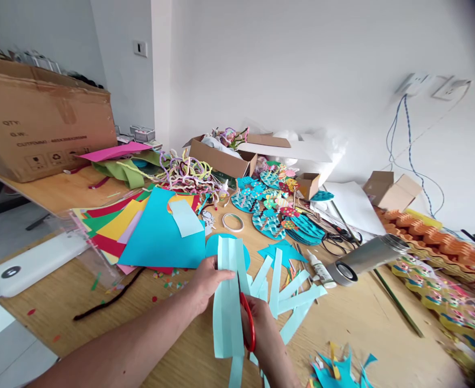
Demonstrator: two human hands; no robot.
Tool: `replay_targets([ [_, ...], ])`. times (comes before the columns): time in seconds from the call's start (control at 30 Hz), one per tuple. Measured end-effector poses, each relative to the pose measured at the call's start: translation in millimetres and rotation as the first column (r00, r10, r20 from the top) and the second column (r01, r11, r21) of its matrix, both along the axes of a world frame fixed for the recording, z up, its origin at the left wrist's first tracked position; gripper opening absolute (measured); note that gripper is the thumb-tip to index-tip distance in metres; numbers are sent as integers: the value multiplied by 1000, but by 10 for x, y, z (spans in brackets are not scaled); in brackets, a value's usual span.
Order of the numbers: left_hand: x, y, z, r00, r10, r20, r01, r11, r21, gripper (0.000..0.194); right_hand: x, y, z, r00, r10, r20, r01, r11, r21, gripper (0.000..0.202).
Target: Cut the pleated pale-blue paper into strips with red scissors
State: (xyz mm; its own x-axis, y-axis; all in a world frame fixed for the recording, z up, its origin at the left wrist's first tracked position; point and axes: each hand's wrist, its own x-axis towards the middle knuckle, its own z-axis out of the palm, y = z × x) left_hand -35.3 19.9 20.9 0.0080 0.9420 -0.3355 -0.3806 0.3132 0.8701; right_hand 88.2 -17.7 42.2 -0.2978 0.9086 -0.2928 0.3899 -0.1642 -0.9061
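Note:
A creased light-blue paper sheet (227, 318) hangs upright over the table, its left edge pinched by my left hand (208, 283). Red-handled scissors (249, 323) are in my right hand (261, 320), with the blades along the paper's right side. A narrow piece of the paper stands to the right of the blades. Several cut light-blue strips (275, 283) lie loose just right of my hands. Behind the sheet is a round blue paper piece (217, 247). Part of the scissor blades is hidden by the paper.
Coloured paper sheets (164, 237) lie at the left, with a roll of tape (232, 222) behind my hands. To the right are a glue bottle (321, 269), a metal flask (370, 258) and egg trays (435, 237). Blue scraps (342, 372) sit at the front right.

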Motion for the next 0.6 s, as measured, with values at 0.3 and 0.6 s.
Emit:
replay_targets([
  [0.3,12,-5,-6,1000,-3,5,3,1000,14,17,-24,5,-9,999,-26,-30,26,1000,-2,39],
  [0.6,12,-9,-52,999,-11,41,10,999,31,19,-43,-7,44,997,-40,-60,39,999,-12,39],
])
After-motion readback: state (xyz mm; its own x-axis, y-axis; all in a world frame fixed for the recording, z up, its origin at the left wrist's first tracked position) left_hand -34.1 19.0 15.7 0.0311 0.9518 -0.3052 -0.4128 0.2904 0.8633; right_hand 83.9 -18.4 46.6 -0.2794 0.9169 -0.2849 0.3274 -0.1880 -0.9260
